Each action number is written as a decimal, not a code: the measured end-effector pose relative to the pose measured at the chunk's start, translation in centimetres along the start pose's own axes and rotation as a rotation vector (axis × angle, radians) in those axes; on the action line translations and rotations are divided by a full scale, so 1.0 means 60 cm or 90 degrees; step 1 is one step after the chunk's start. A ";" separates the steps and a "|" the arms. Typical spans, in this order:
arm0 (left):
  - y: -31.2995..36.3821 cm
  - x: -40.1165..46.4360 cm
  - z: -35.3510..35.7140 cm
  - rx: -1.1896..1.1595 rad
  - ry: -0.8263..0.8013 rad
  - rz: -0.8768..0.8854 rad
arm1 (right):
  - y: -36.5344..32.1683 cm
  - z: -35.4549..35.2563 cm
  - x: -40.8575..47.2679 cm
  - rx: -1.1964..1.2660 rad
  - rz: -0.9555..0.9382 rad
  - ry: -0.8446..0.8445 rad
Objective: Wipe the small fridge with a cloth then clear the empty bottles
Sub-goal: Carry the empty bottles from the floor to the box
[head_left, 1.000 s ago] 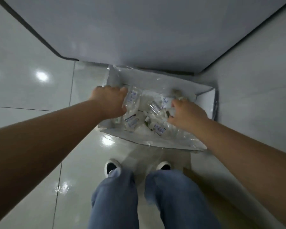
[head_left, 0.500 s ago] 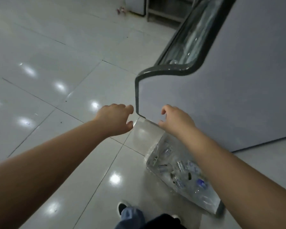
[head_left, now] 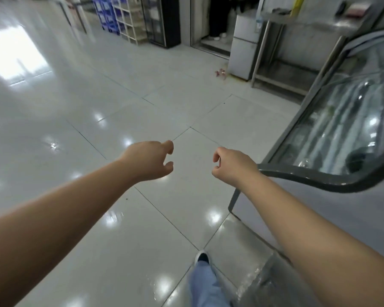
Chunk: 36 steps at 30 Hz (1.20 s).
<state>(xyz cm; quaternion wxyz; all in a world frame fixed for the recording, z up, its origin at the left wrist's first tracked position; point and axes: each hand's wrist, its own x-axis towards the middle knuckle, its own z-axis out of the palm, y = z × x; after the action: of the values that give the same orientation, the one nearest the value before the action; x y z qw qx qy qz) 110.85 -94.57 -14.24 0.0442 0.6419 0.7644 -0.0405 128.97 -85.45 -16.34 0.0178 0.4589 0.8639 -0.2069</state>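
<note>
Since half a second ago both hands have left the plastic-wrapped tray of bottles and the view has lifted toward the far small fridge.

The small pale-grey two-door fridge (head_left: pixel 245 46) stands upright, long axis vertical, its front facing left across the room, far ahead and right of both hands, beside a steel shelf table (head_left: pixel 297 52); the left hand (head_left: pixel 150 160) hangs over the glossy white tiled floor (head_left: pixel 75 107), fingers loosely curled, holding and touching nothing; the right hand (head_left: pixel 232 163) is likewise loosely curled and empty, just left of the grey glass-topped chest freezer (head_left: pixel 341 134); the clear plastic wrap of the tray (head_left: pixel 264 282) shows blurred under the right forearm, bottles not distinguishable; a blue trouser leg and white-rimmed shoe (head_left: pixel 203 258) stand on the floor below.
</note>
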 end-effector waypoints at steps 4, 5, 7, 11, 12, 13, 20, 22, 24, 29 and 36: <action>-0.065 0.152 -0.027 -0.023 0.021 -0.035 | -0.008 -0.052 0.167 0.062 -0.007 0.034; -0.080 0.192 -0.038 -0.036 0.022 -0.044 | -0.009 -0.070 0.206 0.089 -0.001 0.031; -0.106 0.269 -0.065 -0.059 0.033 -0.051 | -0.010 -0.106 0.282 0.130 0.007 0.023; -0.149 0.407 -0.125 -0.070 0.065 -0.032 | -0.011 -0.179 0.422 0.121 0.002 0.044; -0.161 0.439 -0.139 -0.067 0.074 -0.024 | -0.014 -0.194 0.457 0.115 -0.003 0.053; -0.175 0.471 -0.150 -0.066 0.079 -0.018 | -0.017 -0.207 0.491 0.107 -0.009 0.060; -0.308 0.718 -0.194 -0.051 0.067 0.006 | -0.049 -0.274 0.779 -0.044 -0.029 0.055; -0.353 0.809 -0.218 -0.042 0.102 0.032 | -0.057 -0.303 0.869 -0.064 -0.018 0.090; -0.393 0.900 -0.245 -0.061 0.120 0.052 | -0.064 -0.332 0.954 -0.081 0.009 0.095; -0.443 1.122 -0.286 -0.046 0.097 0.113 | -0.038 -0.403 1.130 -0.119 0.078 0.101; -0.447 1.440 -0.298 -0.021 0.080 0.197 | 0.069 -0.477 1.363 -0.088 0.159 0.138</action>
<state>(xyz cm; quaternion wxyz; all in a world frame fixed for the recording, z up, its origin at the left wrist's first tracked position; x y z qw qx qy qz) 69.30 -12.61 -6.66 0.0127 0.7526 0.6581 0.0194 89.55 -8.47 -9.64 -0.0184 0.5800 0.8092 -0.0922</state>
